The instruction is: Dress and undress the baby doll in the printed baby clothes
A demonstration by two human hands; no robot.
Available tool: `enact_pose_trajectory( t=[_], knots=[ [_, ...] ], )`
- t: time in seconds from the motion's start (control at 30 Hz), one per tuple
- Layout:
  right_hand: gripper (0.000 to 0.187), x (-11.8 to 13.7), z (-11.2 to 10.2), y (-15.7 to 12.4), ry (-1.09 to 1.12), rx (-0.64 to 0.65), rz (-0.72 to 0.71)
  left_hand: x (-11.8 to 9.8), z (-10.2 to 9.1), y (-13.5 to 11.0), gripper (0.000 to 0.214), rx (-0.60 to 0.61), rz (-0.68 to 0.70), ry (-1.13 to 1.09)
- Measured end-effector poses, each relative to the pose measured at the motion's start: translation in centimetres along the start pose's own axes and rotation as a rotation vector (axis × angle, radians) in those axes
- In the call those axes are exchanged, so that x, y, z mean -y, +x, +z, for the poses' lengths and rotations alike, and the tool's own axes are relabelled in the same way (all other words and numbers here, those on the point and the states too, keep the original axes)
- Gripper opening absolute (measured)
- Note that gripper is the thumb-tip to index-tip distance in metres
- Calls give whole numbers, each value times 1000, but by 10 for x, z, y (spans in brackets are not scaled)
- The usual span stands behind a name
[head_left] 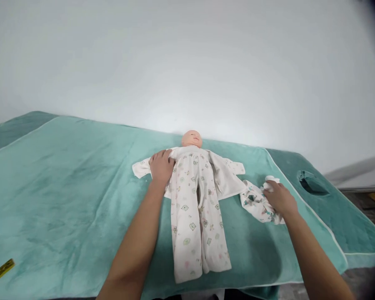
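A baby doll point(191, 138) lies on its back with its head toward the wall. It wears an open white jacket point(229, 177) with sleeves spread to both sides, and white patterned baby pants point(187, 212) reach up over its chest. My left hand point(161, 166) rests on the jacket at the doll's side, fingers laid over the cloth. To the right of the doll, my right hand point(280, 199) is closed on a small white cloth point(271, 180), which could be a sock. Under and beside that hand lies a crumpled white patterned garment point(256, 204).
A green plush cover point(65, 196) spreads over the bed against a white wall point(187, 62). An oval face hole point(313, 183) opens in the bed at the right. A yellow tag point(0, 273) lies at the lower left edge.
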State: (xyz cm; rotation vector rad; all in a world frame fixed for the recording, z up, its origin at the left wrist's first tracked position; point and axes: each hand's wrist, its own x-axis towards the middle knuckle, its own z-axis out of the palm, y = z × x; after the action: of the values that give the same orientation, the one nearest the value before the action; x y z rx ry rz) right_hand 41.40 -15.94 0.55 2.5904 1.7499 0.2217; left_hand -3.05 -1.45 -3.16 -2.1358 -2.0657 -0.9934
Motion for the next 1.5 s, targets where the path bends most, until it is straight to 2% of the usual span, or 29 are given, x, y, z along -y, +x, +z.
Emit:
enact_pose_trajectory(
  t=[0.03,0.1,0.17,0.2,0.27,0.37,0.43,0.5,0.57,0.6,0.67,0.73,0.8,0.87,0.97,1.03,1.13,1.33,1.5],
  knots=[
    [48,6,-6,-3,-42,1,-65,0,-3,-1,43,10,2,0],
    [51,21,-14,-8,-89,35,-282,2,-9,-2,42,37,16,7],
    [50,34,-14,-12,-124,95,-506,8,-14,-2,42,61,34,17],
    [48,37,-12,-14,-138,120,-575,12,-15,-2,43,67,37,22],
    [40,36,-4,-16,-142,150,-609,21,-14,-2,43,65,29,30],
    [32,21,2,-15,-81,192,-607,29,-10,-2,42,56,19,29],
    [38,14,-5,-13,-39,231,-637,31,-8,0,42,54,21,18],
    [47,20,-20,-12,-10,268,-638,31,-6,1,42,49,12,-5],
    [55,43,-43,-14,30,279,-607,30,-5,4,43,33,-10,-37],
    [61,62,-55,-16,66,243,-602,30,-4,5,43,22,-19,-51],
    [70,111,-77,-20,149,147,-641,30,-2,6,42,7,-33,-65],
    [68,172,-90,-21,225,66,-703,30,-1,7,41,6,-43,-62],
    [58,234,-93,-14,286,30,-805,31,0,7,40,6,-53,-66],
    [45,291,-87,-1,304,41,-915,33,1,7,37,-2,-68,-91],
    [30,349,-68,24,206,42,-1006,36,1,8,32,-10,-101,-130],
    [28,368,-57,37,148,-1,-1048,37,0,9,32,3,-125,-116],
    [28,376,-48,50,92,0,-1110,35,-3,10,32,39,-161,-59],
    [33,384,-54,73,21,212,-1266,38,2,11,32,59,-146,-17],
    [31,398,-55,88,3,378,-1212,42,4,13,34,97,-146,33]
  ],
)
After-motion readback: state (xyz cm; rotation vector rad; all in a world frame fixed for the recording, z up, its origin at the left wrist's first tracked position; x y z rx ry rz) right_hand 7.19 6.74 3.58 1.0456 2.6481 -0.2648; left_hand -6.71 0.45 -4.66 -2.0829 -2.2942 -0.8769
